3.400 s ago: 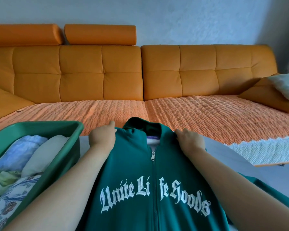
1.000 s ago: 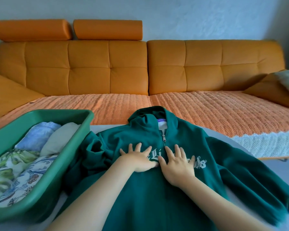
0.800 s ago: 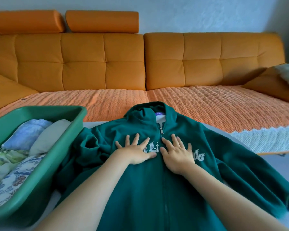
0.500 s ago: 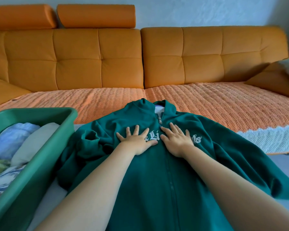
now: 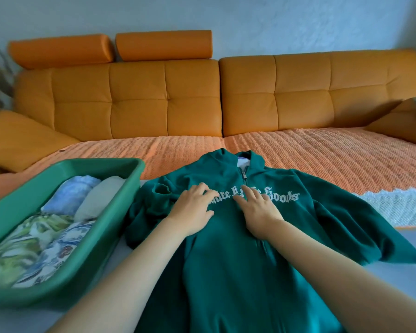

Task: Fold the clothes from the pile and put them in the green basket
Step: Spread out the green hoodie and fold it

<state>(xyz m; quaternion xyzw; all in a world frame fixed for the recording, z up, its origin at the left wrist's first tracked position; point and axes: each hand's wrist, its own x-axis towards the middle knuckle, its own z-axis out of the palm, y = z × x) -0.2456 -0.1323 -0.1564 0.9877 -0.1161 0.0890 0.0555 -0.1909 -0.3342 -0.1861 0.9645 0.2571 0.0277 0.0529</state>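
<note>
A dark green zip hoodie (image 5: 238, 255) with white gothic lettering lies front up on the white table, collar pointing away from me. My left hand (image 5: 193, 207) lies flat on its chest left of the zip, fingers straight over the start of the lettering. My right hand (image 5: 259, 210) presses flat just right of the zip. The hoodie's left sleeve is bunched against the green basket (image 5: 101, 239); the right sleeve spreads out toward the table's right edge. The basket stands at my left and holds several folded clothes (image 5: 58, 222), blue, cream and flower-printed.
An orange sofa (image 5: 221, 99) with a ribbed orange throw (image 5: 322, 159) runs across behind the table. A white fringed cloth (image 5: 399, 205) lies at the right past the hoodie. Bare white table (image 5: 413, 284) shows at the lower right.
Both hands let go of the collar, dropped to the chest and flattened there. In the last half second they slid slightly toward me, baring more of the lettering.
</note>
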